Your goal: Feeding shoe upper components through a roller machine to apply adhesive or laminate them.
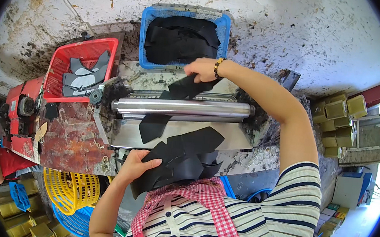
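Note:
My right hand (204,69) reaches over a shiny metal roller (184,107), its fingers closed on a flat black cut piece (188,87) at the far side. Another black piece (153,128) lies on the near side of the roller, its far end at the roller; I cannot tell whether the two are one strip. In front of my body, my left hand (137,166) grips the left edge of a bundle of black cut pieces (186,152), thumb on top. The fingers beneath are hidden. The lower part of the bundle rests against a red checked apron (218,203).
Behind the roller stands a blue basket (225,39) of black pieces. A red basket (63,54) with grey pieces is at left. Yellow (50,187) and blue (68,221) baskets sit lower left. Another person (0,162) is at far left. Boxes (336,114) are stacked right.

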A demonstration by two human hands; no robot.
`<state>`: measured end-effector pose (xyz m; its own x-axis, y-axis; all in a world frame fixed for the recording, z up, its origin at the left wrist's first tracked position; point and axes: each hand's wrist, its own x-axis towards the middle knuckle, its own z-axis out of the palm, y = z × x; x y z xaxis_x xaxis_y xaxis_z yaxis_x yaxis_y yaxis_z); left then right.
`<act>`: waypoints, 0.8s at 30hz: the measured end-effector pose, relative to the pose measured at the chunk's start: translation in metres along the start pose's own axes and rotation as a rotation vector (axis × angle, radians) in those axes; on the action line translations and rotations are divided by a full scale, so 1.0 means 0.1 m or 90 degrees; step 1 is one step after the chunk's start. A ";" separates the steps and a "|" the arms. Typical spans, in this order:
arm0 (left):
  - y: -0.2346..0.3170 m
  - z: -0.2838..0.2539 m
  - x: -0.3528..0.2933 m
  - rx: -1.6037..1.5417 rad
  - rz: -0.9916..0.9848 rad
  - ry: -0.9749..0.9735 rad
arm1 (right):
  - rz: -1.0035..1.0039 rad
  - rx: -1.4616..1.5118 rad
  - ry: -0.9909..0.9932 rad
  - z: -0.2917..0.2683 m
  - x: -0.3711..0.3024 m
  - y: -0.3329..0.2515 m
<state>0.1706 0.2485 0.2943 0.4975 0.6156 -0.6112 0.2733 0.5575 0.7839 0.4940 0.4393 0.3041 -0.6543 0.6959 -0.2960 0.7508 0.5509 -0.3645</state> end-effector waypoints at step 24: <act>-0.22 0.25 0.38 0.127 0.230 0.252 | -0.047 -0.009 0.043 -0.06 -0.04 -0.01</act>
<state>0.2039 0.2453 0.2563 0.2519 0.9307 -0.2651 0.3133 0.1807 0.9323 0.4961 0.4390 0.3109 -0.7005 0.6824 -0.2089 0.7025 0.6076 -0.3705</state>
